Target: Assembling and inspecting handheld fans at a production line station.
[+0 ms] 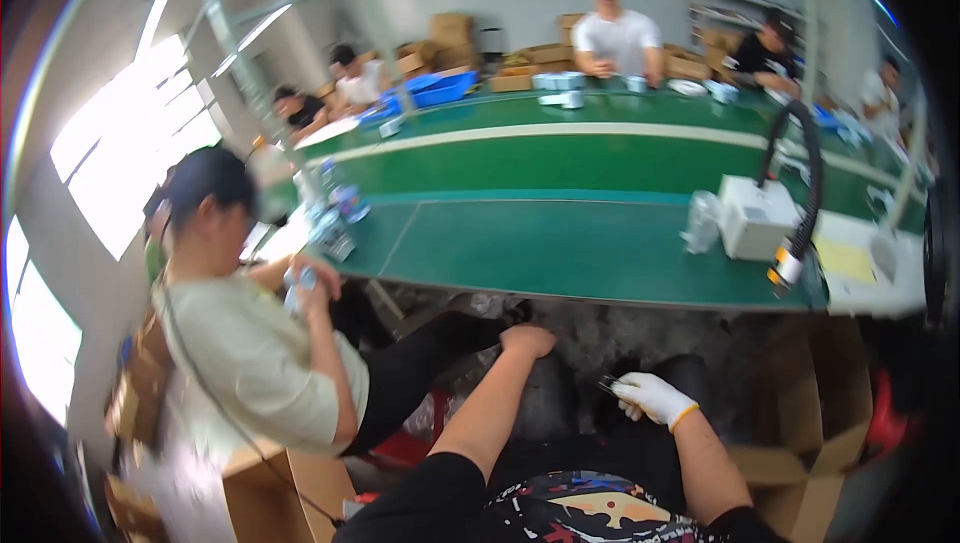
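My left hand (530, 342) is bare and rests at my left knee, just below the bench edge. Its fingers bend down out of sight, so whether they hold anything is hidden. My right hand (652, 398), in a white knitted glove with a yellow cuff, hovers over my lap. Its fingers are closed round a small dark object (606, 382) with a shiny tip, too small to name. Both hands are below the green workbench (500, 248), apart from each other and from the things on it.
A white box-shaped machine (757, 218) with a bent black hose (815, 158) stands on the bench's right, beside a clear plastic bag (702, 222). At my left sits a co-worker (265, 343) holding a pale blue item. Open cartons (800, 413) flank me. Farther off, several people work along another green bench.
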### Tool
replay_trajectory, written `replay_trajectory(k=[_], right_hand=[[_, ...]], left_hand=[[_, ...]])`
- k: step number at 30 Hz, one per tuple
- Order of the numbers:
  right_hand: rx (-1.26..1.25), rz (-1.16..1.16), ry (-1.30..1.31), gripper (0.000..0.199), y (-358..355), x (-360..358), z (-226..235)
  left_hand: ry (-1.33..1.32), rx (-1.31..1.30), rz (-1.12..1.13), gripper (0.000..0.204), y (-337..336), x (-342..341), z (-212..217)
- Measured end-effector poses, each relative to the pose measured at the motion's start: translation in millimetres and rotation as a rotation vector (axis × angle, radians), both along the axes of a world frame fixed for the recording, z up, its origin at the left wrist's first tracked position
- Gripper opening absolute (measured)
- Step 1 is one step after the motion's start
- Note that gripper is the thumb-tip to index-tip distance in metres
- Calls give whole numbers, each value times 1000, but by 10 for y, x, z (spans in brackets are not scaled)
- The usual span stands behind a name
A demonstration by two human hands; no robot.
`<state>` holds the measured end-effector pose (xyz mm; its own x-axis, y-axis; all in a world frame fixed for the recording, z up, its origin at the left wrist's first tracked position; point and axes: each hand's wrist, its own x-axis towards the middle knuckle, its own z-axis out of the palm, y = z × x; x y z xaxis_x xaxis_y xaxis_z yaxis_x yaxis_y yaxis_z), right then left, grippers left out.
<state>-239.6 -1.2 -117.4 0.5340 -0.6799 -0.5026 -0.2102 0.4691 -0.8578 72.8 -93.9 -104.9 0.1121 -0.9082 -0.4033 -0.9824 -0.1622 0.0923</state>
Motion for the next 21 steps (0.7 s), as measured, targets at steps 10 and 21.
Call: replay_trajectory(k=[10, 21], right_hand=[[-55, -76, -82, 27, 135, 90, 134], [-31, -49, 17, 23, 159, -8, 235]], left_hand=[[76, -115, -77, 58, -79, -246, -435], [91, -147, -90, 53, -36, -436, -256]])
